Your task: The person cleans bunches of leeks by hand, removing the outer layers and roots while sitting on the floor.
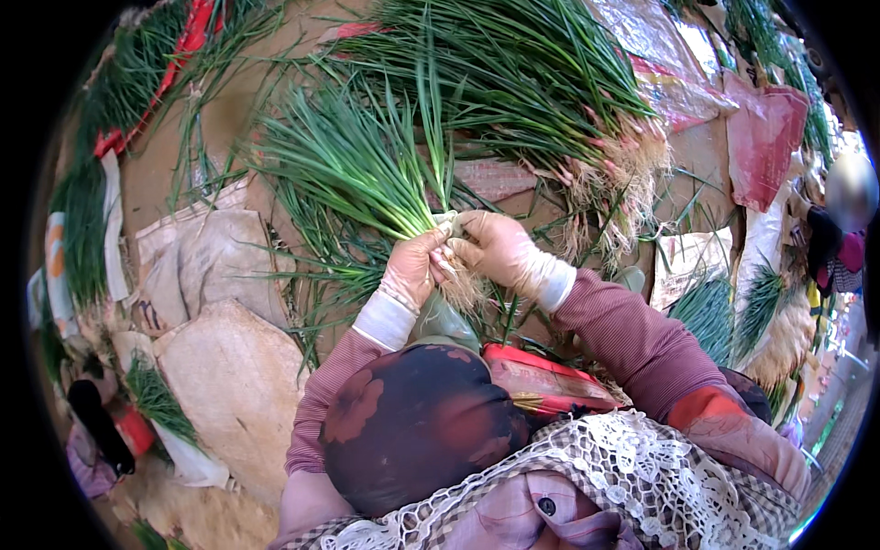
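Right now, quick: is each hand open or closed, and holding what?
Left hand: closed on the bundle of long, slender green stalks with pale roots.
Right hand: fingers bent against that bundle; whether gripping cannot be told.

The two hands in use, seen from above. The left forearm [339, 376] rises obliquely from below; the left hand [412, 268] is closed, its fingers curled inward. The right forearm [632, 330] enters from the lower right; the right hand [498, 249] lies slightly higher, back uppermost, fingers flexed leftward. The hands meet closely beyond the bent left knee [412, 426]. White cuffs [383, 319] encircle both wrists.
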Available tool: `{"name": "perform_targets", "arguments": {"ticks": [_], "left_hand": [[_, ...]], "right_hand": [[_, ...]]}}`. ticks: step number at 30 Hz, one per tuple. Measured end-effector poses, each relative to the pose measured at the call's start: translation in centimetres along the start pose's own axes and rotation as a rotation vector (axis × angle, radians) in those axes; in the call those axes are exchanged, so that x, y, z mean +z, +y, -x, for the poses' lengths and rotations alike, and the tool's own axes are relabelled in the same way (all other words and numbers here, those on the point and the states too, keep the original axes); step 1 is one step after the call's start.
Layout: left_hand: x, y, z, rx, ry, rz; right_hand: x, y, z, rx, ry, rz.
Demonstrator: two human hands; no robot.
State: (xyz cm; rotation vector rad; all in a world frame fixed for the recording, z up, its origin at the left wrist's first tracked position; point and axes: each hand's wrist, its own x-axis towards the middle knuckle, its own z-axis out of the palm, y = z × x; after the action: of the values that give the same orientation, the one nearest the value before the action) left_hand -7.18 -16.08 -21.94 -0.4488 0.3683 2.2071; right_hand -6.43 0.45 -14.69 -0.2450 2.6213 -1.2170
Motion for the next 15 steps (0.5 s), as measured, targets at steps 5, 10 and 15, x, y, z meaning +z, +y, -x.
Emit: {"name": "perform_targets", "arguments": {"ticks": [5, 10, 15], "left_hand": [[4.0, -0.6, 0.5, -0.009, 0.305, -0.339], [4.8, -0.2, 1.1, 0.073, 0.108, -0.22], [5.3, -0.4, 1.7, 0.099, -0.09, -0.067]], "right_hand": [[0.3, 2.6, -3.0, 0.636, -0.012, -0.647], [2.2, 3.4, -2.6, 0.412, -0.063, -0.863], [3.4, 6.3, -1.6, 0.501, -0.397, -0.286]]}}
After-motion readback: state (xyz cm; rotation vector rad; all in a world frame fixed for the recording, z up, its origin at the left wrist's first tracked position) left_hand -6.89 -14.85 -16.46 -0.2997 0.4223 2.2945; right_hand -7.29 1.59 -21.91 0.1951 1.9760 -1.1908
